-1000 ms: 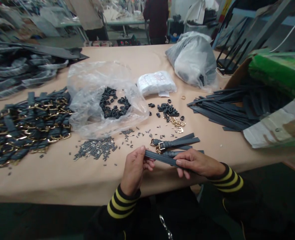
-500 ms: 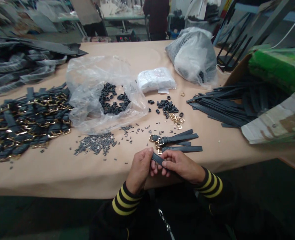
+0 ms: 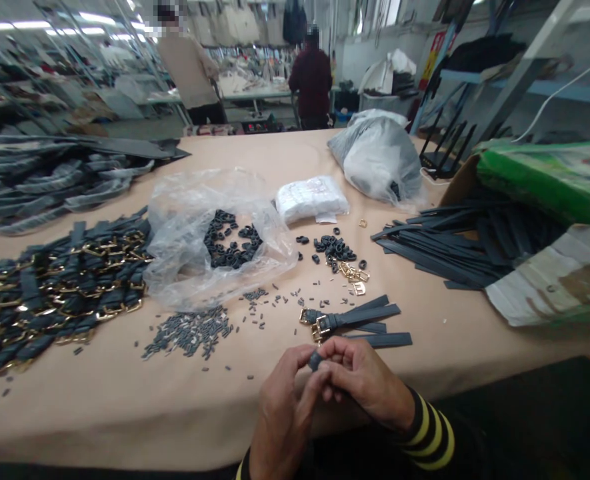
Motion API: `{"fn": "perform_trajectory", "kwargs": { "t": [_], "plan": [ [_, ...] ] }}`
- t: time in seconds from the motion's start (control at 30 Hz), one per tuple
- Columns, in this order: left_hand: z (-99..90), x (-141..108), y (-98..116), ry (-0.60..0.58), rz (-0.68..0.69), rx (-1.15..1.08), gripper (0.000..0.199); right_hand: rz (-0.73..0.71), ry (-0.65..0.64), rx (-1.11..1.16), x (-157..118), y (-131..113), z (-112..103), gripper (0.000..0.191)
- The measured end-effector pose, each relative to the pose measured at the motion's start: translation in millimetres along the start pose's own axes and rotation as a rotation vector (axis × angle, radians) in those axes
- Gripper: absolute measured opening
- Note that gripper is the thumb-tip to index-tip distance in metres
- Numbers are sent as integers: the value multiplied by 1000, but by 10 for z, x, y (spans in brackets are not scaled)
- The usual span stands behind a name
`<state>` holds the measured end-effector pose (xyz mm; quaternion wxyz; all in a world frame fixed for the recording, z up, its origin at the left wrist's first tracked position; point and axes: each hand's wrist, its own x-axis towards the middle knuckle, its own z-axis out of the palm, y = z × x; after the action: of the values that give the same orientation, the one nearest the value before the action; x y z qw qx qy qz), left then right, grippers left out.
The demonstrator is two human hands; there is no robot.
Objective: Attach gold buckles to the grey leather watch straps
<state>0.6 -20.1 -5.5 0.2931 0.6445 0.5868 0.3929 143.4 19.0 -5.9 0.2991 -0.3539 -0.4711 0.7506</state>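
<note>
Between my two hands, close to the table's front edge, is a dark strap, mostly covered by my fingers. My left hand pinches it from the left with thumb and fingers. From the other side, my right hand is closed on it too. Just beyond my fingers lie several buckled straps with gold buckles. Farther back are loose gold buckles and a small heap of black strap loops. Small dark metal pieces lie scattered to the left.
A clear plastic bag holds more black loops. Many buckled straps are piled at left. At right, a cardboard box holds loose strips. A white packet and a filled bag sit farther back. Two people stand beyond the table.
The view has tilted up, so the table appears lower. My hands have turned the strap; only a short part shows now, where a longer flat stretch was visible before.
</note>
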Motion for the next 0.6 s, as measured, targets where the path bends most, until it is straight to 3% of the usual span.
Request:
{"fn": "perform_trajectory", "kwargs": {
  "t": [0.13,0.3,0.4,0.5,0.6],
  "plan": [
    [-12,67,-13,22,40,9,14,-52,-4,-60,25,-15,-6,20],
    [119,215,-61,148,367,220,11,-58,76,-56,43,-67,-48,20],
    [139,358,-8,114,445,236,10,-65,129,-95,53,-113,-128,20],
    [9,597,88,-85,358,61,12,-77,161,-66,74,-153,-256,19],
    [-155,953,87,-404,192,-190,14,-113,241,69,106,-173,-413,17]
  ]
}}
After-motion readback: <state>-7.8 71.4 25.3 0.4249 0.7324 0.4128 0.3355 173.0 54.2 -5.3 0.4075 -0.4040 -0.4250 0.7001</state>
